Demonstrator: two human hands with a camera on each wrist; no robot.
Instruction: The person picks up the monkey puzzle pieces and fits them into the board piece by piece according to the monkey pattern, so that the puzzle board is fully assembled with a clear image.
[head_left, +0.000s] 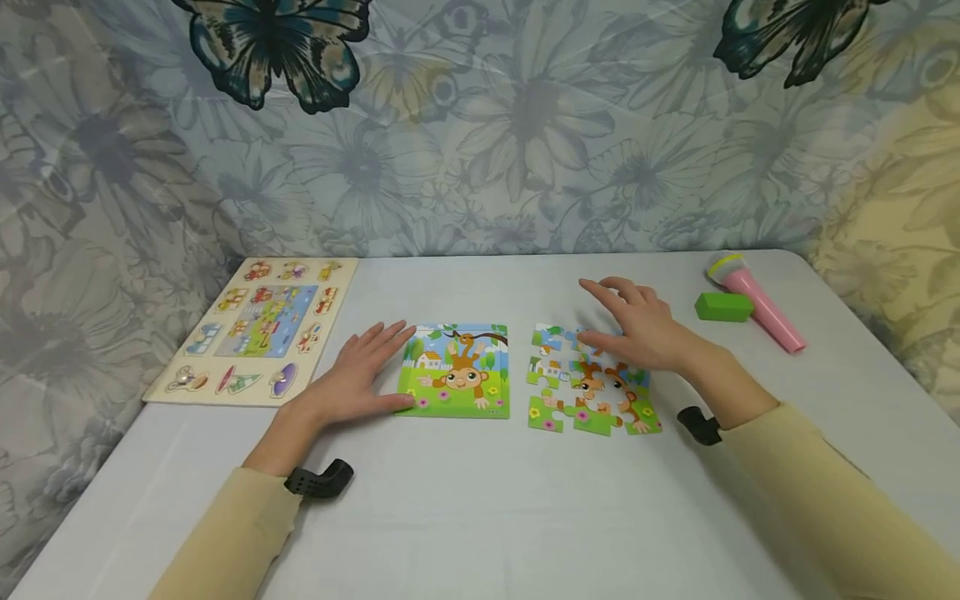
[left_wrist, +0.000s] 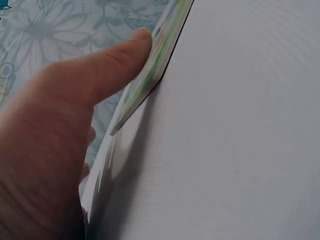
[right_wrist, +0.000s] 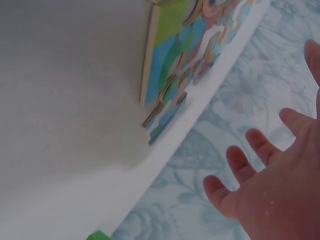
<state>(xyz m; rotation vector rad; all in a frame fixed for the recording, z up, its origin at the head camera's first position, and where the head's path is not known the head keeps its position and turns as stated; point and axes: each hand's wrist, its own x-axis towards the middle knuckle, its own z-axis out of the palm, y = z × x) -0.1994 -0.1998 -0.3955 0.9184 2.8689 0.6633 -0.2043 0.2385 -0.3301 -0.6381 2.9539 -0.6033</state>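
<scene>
A square picture board (head_left: 453, 371) with a smiling monkey lies in the middle of the table. My left hand (head_left: 358, 379) is at its left side, fingers spread; in the left wrist view the thumb (left_wrist: 120, 55) rests against the board's edge (left_wrist: 162, 55). To the right lie loose jigsaw pieces (head_left: 592, 421) with parts of a similar monkey picture, roughly set out in a square with gaps. Above their upper right part is my right hand (head_left: 637, 329), fingers stretched out and holding nothing. It hides some of the pieces. The right wrist view shows this hand (right_wrist: 280, 185) apart from the pieces (right_wrist: 172, 65).
A wooden board (head_left: 330, 317) with vehicle and toy pictures lies at the table's left. Near the right back are a green block (head_left: 723, 307) and a pink toy microphone (head_left: 765, 310), side by side. Floral cloth (head_left: 525, 150) hangs behind the white table (head_left: 480, 517).
</scene>
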